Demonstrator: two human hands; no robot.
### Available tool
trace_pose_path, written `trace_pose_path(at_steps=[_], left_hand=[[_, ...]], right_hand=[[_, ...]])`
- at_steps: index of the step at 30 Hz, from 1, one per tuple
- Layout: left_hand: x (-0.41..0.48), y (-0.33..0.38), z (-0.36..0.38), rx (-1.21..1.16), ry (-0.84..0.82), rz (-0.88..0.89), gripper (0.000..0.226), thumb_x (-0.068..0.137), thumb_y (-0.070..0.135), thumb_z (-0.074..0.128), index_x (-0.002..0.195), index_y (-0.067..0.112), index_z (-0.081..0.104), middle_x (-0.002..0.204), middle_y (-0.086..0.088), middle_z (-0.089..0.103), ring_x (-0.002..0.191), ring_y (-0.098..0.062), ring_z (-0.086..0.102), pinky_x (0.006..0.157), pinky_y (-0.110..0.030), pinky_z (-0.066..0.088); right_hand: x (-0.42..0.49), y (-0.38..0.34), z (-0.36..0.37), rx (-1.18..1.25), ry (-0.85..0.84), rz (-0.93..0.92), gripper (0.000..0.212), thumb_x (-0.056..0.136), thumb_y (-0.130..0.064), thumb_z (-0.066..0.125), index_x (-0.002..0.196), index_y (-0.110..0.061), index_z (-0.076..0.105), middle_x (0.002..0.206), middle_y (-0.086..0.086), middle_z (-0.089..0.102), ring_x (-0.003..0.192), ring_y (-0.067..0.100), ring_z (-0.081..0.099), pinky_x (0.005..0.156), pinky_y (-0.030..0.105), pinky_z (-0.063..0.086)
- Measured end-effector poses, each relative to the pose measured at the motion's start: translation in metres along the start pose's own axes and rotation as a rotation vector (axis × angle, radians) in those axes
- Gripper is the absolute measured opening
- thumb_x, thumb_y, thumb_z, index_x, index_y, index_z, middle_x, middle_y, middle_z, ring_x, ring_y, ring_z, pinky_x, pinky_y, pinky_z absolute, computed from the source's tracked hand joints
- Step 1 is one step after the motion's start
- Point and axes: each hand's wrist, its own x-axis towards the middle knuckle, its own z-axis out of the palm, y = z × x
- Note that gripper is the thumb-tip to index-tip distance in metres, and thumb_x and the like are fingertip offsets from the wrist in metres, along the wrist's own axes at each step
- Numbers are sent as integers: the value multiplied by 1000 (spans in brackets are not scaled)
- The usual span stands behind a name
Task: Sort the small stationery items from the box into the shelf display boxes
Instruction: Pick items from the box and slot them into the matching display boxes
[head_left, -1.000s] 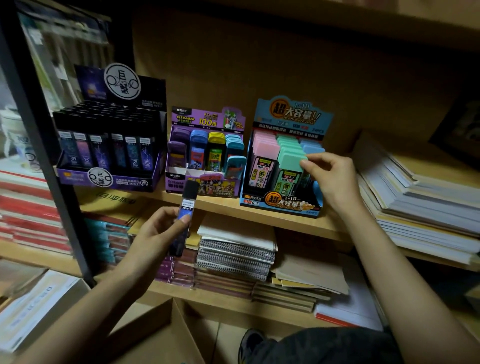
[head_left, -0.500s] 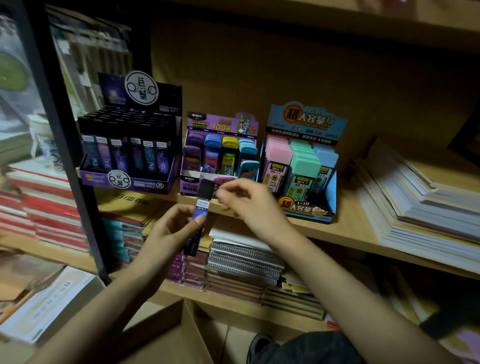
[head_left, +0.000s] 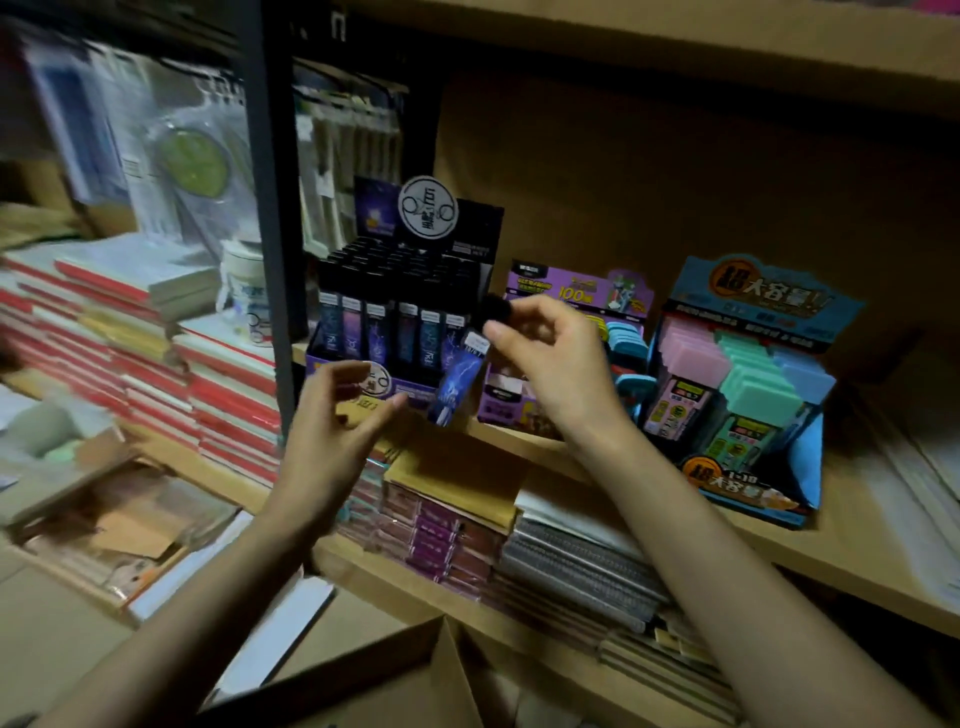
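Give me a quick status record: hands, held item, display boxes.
right hand: pinches black cap of blue lead tube
left hand: holds nothing, fingers loosely curled
tube pose: tilted, in front of black display box, not slotted in
other displays: purple display box, blue display box to its right
cardboard box: bottom edge of view

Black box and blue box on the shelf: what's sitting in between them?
The purple display box sits between them in the head view, partly hidden by the right hand, whose fingers pinch a dark case.
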Motion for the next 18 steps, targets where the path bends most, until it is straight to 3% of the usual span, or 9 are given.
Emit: trace_pose_path(at_steps=[2, 5, 9, 13, 18], left_hand=[[14, -9, -13, 112, 75, 11, 52, 80, 33, 68, 126, 20, 46, 126, -6, 50, 114, -15, 50, 95, -35, 46], [32, -23, -21, 260, 132, 50, 62, 80, 27, 72, 132, 11, 43, 127, -11, 47, 111, -9, 40, 92, -27, 36], [47, -40, -25, 317, 106, 26, 76, 78, 26, 75, 138, 5, 34, 133, -16, 43, 121, -20, 39, 98, -25, 31], [54, -51, -25, 272, 41, -33, 77, 78, 30, 73, 139, 9, 32, 134, -14, 43, 125, -26, 44, 106, -43, 39], [54, -52, -19, 265, 58, -23, 73, 80, 33, 71, 139, 11, 34, 128, -11, 53, 115, -21, 54, 98, -45, 46]], right_hand=[[20, -2, 11, -31, 34, -64, 18, 85, -12, 67, 80, -26, 59, 73, -8, 60, 72, 8, 58, 72, 33, 52], [46, 2, 30, -96, 54, -132, 15, 84, -12, 67, 82, -25, 59, 74, -14, 60, 68, -3, 56, 72, 23, 50], [67, 13, 55, -139, 30, -111, 11, 84, -9, 67, 93, -14, 65, 80, -5, 63, 78, 12, 62, 75, 29, 51], [71, 17, 67, -245, -32, -174, 8, 85, -13, 67, 92, -14, 67, 79, -7, 64, 79, 10, 61, 72, 17, 46], [74, 15, 69, -286, -60, -130, 7, 85, -16, 67, 92, -14, 69, 83, 1, 68, 83, 17, 64, 79, 37, 53]])
